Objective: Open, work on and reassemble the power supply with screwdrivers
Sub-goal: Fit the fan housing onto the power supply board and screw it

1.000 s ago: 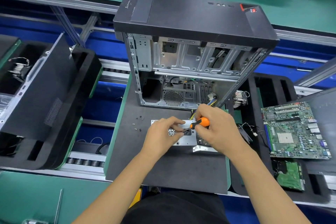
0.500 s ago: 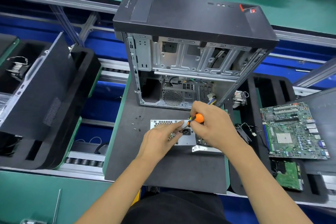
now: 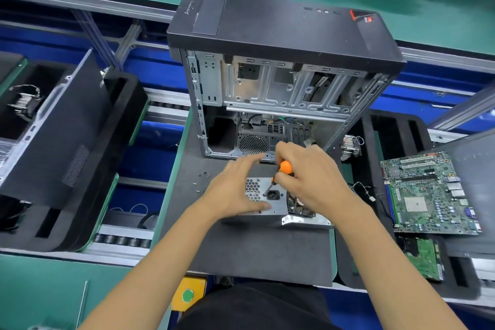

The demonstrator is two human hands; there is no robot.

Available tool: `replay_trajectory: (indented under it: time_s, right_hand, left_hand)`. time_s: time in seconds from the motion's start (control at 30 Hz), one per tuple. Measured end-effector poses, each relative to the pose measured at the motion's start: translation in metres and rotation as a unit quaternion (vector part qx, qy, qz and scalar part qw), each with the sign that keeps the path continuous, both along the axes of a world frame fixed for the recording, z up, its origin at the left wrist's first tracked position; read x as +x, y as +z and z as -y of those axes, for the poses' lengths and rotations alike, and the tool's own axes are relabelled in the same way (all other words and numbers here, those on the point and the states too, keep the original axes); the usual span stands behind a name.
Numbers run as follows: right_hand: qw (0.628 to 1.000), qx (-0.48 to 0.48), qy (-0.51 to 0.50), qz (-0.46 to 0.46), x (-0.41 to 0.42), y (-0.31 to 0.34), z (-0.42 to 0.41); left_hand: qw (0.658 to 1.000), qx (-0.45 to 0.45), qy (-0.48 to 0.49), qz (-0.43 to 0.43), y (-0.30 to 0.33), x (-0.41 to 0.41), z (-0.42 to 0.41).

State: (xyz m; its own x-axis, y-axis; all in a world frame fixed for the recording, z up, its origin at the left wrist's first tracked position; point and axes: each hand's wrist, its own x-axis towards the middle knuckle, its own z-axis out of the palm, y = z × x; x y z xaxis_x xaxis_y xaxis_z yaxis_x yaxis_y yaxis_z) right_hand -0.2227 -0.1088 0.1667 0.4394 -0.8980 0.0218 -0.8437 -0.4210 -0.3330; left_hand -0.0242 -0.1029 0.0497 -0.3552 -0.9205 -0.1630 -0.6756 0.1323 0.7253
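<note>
Roughly mid-task, by my read. The power supply (image 3: 263, 197) is out of the PC case (image 3: 278, 75) and lies on the dark mat (image 3: 241, 249) just in front of it, socket face up. Right hand (image 3: 310, 179) grips the orange-handled screwdriver (image 3: 282, 170), fingers curled round the handle, tip down on the face plate just above the power socket (image 3: 273, 195). Left hand (image 3: 235, 190) is spread, fingers straight, thumb pressing the near edge of the unit to steady it; it grips nothing. A few loose screws (image 3: 203, 179) sit on the mat to the left, so some fasteners look already out. At the right end the fan (image 3: 300, 206) shows through an open side and a bent metal piece (image 3: 305, 221) lies touching the unit, which suggests the shell is partly open. Can't tell if this screw is going in or out. Left to do, at least: close the shell up, probably refit it in the case. The motherboard (image 3: 428, 193) sits well apart on the right tray.
</note>
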Motion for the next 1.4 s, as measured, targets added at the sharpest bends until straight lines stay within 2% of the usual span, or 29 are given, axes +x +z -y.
replay_trajectory:
  time_s: [0.1,0.17,0.23,0.37,0.43,0.53,0.7,0.83,0.93,1.1,1.2,1.3,1.4]
  right_hand:
    - [0.999,0.023,0.032,0.025,0.001,0.005,0.003]
    - [0.994,0.070,0.035,0.083,0.005,0.006,0.004]
    - [0.988,0.093,0.048,0.116,0.010,0.007,0.005]
    - [0.996,0.020,0.092,-0.005,0.012,0.006,0.010]
    - [0.992,0.022,0.115,-0.049,0.011,0.008,0.012]
    - [0.987,0.031,0.145,-0.069,0.011,0.011,0.016]
    - [0.979,-0.031,0.161,-0.124,0.015,0.011,0.018]
    - [0.979,-0.041,0.106,-0.170,0.016,0.016,0.018]
    - [0.975,-0.051,0.145,-0.163,0.017,0.019,0.014]
    - [0.969,0.025,0.217,-0.120,0.017,0.019,0.023]
    - [0.963,-0.027,0.221,-0.153,0.014,0.022,0.028]
    - [0.964,-0.049,0.189,-0.180,0.013,0.019,0.025]
    - [0.969,-0.028,0.180,-0.164,0.016,0.022,0.022]
  left_hand:
    - [0.985,0.063,-0.114,0.115,0.009,-0.002,0.025]
    - [0.975,0.104,-0.156,0.122,0.012,-0.005,0.039]
    - [0.971,0.142,-0.173,0.086,0.011,-0.007,0.048]
    - [0.969,0.175,-0.171,0.028,0.001,-0.006,0.052]
    - [0.970,0.180,-0.165,0.010,-0.002,-0.006,0.052]
    - [0.970,0.188,-0.156,-0.002,-0.005,-0.006,0.053]
    - [0.972,0.183,-0.147,-0.004,-0.003,-0.007,0.053]
    - [0.971,0.184,-0.152,-0.008,-0.005,-0.007,0.053]
    - [0.971,0.188,-0.148,-0.009,-0.004,-0.006,0.053]
    - [0.972,0.170,-0.164,-0.007,0.002,-0.005,0.050]
    - [0.978,0.156,-0.137,-0.003,-0.006,-0.004,0.049]
    - [0.989,0.078,-0.129,-0.013,-0.004,-0.001,0.042]
    - [0.987,-0.010,-0.139,-0.081,-0.003,0.002,0.033]
